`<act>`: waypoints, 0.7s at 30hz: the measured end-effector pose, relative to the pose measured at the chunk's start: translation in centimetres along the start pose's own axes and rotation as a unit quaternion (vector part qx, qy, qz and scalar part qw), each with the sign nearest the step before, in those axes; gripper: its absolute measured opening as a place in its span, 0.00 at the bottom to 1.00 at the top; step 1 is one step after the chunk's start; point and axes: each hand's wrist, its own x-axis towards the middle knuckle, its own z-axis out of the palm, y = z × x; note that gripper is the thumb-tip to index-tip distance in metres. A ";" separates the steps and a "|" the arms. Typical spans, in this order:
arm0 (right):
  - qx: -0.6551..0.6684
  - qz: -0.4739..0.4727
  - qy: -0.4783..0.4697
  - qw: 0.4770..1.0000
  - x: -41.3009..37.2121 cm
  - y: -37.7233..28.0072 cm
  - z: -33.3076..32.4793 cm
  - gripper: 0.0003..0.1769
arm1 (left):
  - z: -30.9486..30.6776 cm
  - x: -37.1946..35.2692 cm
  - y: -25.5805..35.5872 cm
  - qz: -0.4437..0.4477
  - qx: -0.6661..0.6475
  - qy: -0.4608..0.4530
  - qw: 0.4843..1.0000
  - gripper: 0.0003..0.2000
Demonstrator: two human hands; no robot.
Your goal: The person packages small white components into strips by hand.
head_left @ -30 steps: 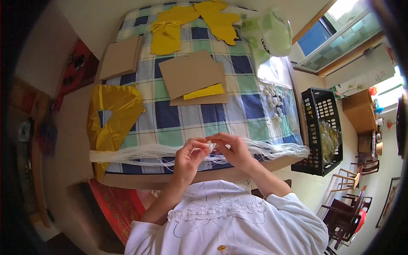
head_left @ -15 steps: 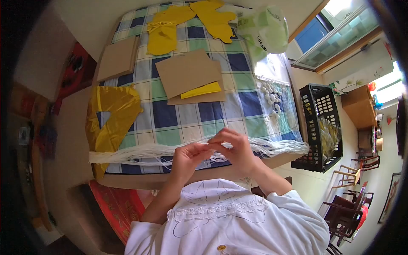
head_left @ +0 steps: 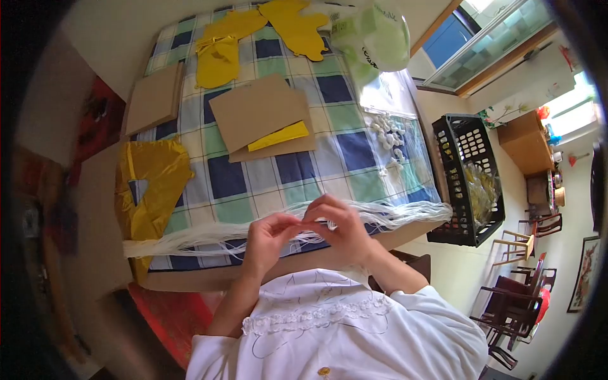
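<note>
1. Your left hand and right hand meet fingertip to fingertip over the near edge of the bed.
2. The fingers of both are narrow, drawn into a pinch. You may have something small and thin between them, but I cannot tell.
3. The white strands lie in a long, loose bundle along that edge, just behind your hands.
4. Beyond them, a yellow piece lies between cardboard sheets. Small white pieces sit to the right, and gold film to the left.
5. The black crate stands beside the bed's right side.
6. The step in hand looks like fine, two-handed fingertip work. As I judge it, any move from this pose calls for a light, steady pinch, with your fingers clear of the loose strands.
</note>
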 end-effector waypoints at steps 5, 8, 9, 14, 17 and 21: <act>0.205 0.123 -0.003 0.971 -0.5 2.5 0.8 0.06 | 1.2 -0.1 0.5 0.040 -0.159 -0.030 0.986 0.04; 0.316 0.166 0.028 0.934 -1.2 2.9 2.3 0.04 | 1.6 0.1 -0.5 0.092 -0.106 0.068 0.988 0.05; 0.337 0.188 0.039 0.922 -1.2 2.7 2.2 0.04 | 1.7 0.2 -0.9 0.145 -0.006 0.095 0.985 0.05; 0.374 0.200 0.096 0.901 -1.4 2.6 1.2 0.04 | 2.8 0.2 0.3 0.350 0.320 0.100 0.875 0.09; 0.363 0.185 0.111 0.906 -1.0 3.2 -0.4 0.04 | 3.0 0.7 1.0 0.348 0.320 0.037 0.880 0.12; -0.137 0.064 0.183 0.971 1.1 5.7 -7.3 0.08 | 2.4 0.2 1.6 0.298 0.343 0.097 0.886 0.11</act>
